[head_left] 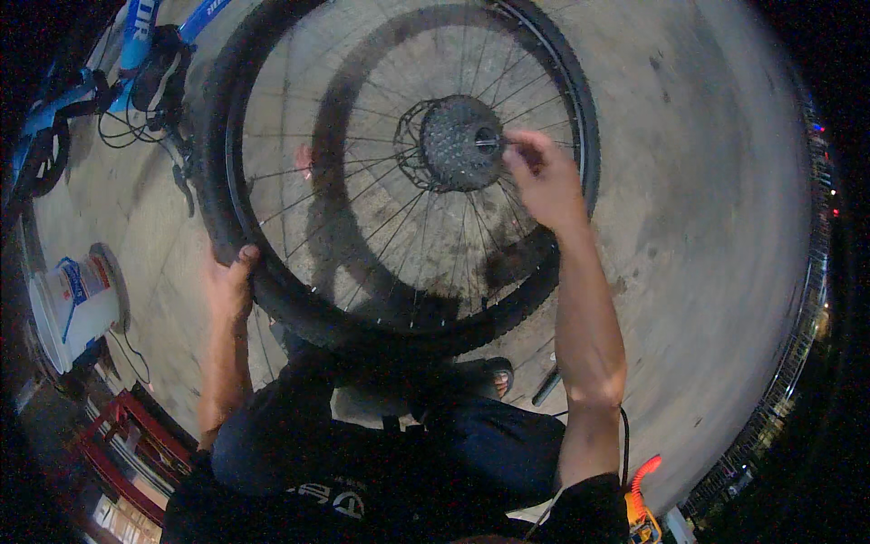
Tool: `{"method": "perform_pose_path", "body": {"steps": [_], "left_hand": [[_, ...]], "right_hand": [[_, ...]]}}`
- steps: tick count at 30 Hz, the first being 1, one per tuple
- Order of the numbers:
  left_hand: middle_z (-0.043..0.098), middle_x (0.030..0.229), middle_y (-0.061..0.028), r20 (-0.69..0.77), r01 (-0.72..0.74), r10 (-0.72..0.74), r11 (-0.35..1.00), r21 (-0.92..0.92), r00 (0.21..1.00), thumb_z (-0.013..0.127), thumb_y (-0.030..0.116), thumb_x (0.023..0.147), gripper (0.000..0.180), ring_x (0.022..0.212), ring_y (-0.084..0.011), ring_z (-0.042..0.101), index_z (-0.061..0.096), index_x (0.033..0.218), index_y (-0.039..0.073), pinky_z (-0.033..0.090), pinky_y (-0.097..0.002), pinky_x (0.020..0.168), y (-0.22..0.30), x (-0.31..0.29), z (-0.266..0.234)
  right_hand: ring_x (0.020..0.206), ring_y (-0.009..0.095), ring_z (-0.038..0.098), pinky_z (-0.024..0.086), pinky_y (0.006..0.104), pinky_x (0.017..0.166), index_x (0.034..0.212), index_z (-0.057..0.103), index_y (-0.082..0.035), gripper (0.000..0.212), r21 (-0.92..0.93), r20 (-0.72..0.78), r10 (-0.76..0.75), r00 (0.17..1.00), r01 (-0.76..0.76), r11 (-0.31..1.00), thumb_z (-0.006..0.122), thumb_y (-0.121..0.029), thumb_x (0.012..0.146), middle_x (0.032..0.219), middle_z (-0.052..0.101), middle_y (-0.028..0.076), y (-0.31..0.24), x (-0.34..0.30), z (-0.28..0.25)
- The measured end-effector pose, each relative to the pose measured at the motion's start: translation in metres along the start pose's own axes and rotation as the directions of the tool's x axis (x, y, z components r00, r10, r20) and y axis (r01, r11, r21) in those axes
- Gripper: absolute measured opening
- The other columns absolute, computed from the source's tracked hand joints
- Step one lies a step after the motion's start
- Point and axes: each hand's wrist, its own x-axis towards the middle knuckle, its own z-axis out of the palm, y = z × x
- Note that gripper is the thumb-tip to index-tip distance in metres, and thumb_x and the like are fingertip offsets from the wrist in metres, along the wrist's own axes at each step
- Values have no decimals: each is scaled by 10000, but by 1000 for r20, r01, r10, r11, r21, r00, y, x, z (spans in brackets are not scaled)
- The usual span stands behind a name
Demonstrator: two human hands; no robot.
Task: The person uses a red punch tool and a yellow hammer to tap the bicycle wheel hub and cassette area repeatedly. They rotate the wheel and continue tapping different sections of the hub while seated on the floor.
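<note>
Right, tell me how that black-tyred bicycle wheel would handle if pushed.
The black-tyred bicycle wheel would likely roll readily, given its round outline. It should feel stiff, showing no sag where the left hand grips it. The broad grey toothed cassette probably makes its centre heavy.

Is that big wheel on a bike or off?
Off. The left hand holds the wheel by its tyre, the right hand is at the hub, and the blue bike is over to the left, not joined.
</note>
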Motion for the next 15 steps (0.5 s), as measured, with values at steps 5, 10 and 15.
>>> {"method": "perform_pose_path", "body": {"steps": [5,10,15], "left_hand": [[618,1001,-88,25,50,-51,998,22,998,820,486,732,758,885,-199,595,512,1223,-2,500,-332,772,-41,3,-8],[607,980,-63,45,46,-43,996,-71,998,789,399,793,594,856,-166,583,526,1176,29,492,-312,760,-68,8,-4],[607,989,-58,57,98,-96,995,-22,994,753,309,826,495,856,-160,583,530,1169,30,488,-311,756,-83,14,-1]], "right_hand": [[804,208,659,531,334,723,1096,669,-71,328,-131,16,49,999,-46,990,759,-204,810,932,674,91,-14,3,20],[787,228,671,532,329,696,1023,686,-39,216,-247,38,-66,997,73,966,724,-150,842,920,657,118,-5,16,39],[858,306,640,520,390,735,962,676,-52,177,-132,23,-69,997,72,989,716,-136,811,924,644,118,6,18,50]]}}
